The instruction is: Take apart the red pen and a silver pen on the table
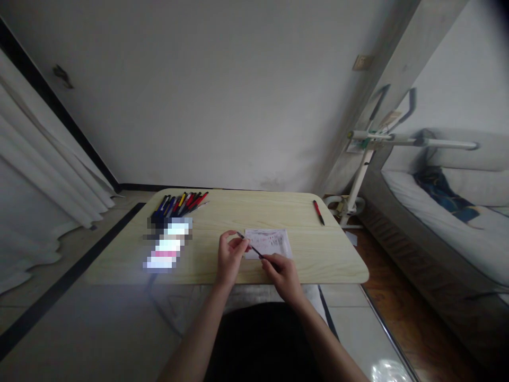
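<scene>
Between my hands a slim dark pen is held at a slant above a small sheet of paper covered in dark and reddish marks. My left hand pinches its upper end with thumb and fingers. The lower end runs into the closed fingers of my right hand, which hide part of it. I cannot make out the pen's tip or whether its parts are joined.
A pile of pens in several colours lies at the table's back left. In front of it is a bright, pixelated device with a cable. A red and black pen rests near the right edge of the pale wooden table.
</scene>
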`<state>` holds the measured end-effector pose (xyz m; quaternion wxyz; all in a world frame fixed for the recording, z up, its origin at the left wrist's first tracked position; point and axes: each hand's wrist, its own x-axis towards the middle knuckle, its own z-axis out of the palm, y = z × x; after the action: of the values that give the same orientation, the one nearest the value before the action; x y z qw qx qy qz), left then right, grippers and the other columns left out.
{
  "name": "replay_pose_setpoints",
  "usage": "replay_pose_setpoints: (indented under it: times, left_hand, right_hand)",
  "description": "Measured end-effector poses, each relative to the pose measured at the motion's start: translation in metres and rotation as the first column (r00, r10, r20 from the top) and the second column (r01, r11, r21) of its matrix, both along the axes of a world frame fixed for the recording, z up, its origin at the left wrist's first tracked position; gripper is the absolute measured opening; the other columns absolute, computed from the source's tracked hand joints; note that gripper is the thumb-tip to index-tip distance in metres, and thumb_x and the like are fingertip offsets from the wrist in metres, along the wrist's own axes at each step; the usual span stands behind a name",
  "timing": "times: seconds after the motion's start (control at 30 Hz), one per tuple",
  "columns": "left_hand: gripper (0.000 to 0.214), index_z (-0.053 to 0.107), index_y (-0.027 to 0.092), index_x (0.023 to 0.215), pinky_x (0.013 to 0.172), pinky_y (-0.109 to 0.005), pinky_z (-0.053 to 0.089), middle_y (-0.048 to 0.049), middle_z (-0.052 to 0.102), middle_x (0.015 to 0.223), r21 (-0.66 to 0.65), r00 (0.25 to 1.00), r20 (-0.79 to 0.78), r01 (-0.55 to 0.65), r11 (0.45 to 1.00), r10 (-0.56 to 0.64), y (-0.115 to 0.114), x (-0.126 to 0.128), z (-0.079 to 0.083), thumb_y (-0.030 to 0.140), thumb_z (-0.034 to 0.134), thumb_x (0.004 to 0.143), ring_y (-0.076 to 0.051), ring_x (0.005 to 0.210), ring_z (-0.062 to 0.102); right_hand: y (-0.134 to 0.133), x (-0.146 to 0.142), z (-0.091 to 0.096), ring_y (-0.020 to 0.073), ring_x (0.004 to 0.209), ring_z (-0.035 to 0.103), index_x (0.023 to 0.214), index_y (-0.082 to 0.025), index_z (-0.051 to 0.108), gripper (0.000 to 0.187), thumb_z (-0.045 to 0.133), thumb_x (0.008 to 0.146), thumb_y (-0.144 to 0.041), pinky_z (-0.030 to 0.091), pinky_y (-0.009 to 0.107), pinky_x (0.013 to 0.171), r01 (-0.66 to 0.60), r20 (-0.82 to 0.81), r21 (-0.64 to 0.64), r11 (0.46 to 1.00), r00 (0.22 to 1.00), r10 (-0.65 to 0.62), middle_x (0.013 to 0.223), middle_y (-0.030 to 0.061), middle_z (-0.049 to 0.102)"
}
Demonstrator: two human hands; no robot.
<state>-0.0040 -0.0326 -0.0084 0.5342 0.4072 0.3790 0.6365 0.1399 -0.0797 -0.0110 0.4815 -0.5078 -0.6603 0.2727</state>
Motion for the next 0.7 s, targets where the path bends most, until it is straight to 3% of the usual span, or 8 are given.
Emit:
replay_pose_setpoints:
  times: [0.2,0.7]
  left_hand:
    - [0.045,0.041,0.021,0.105,0.062,-0.025,0.046,0.0029,0.061,0.069,0.004,1.000,-0.018,0.007,1.000,-0.007,-0.0009,-0.0001,0.0022,0.025,0.067,0.068,-0.012,0.063,0.061]
    - [0.039,0.043,0.020,0.104,0.060,-0.023,0.045,0.0029,0.058,0.068,0.006,0.998,-0.057,0.010,1.000,-0.010,-0.0029,-0.0002,0.0036,0.024,0.062,0.071,-0.010,0.061,0.058]
  right_hand:
    - [-0.0027,-0.0030,0.0087,0.0136,0.058,0.052,0.071,-0.017,0.065,0.022,0.049,0.082,-0.028,0.037,0.024,0.054,-0.003,0.072,0.001,1.000,0.997,0.003,0.062,0.0019,0.058]
    - [-0.0020,-0.0036,0.0059,0.0119,0.056,0.049,0.063,-0.016,0.060,0.021,0.050,0.080,-0.023,0.033,0.023,0.052,-0.042,0.169,-0.028,0.999,0.985,0.046,0.059,0.0005,0.055]
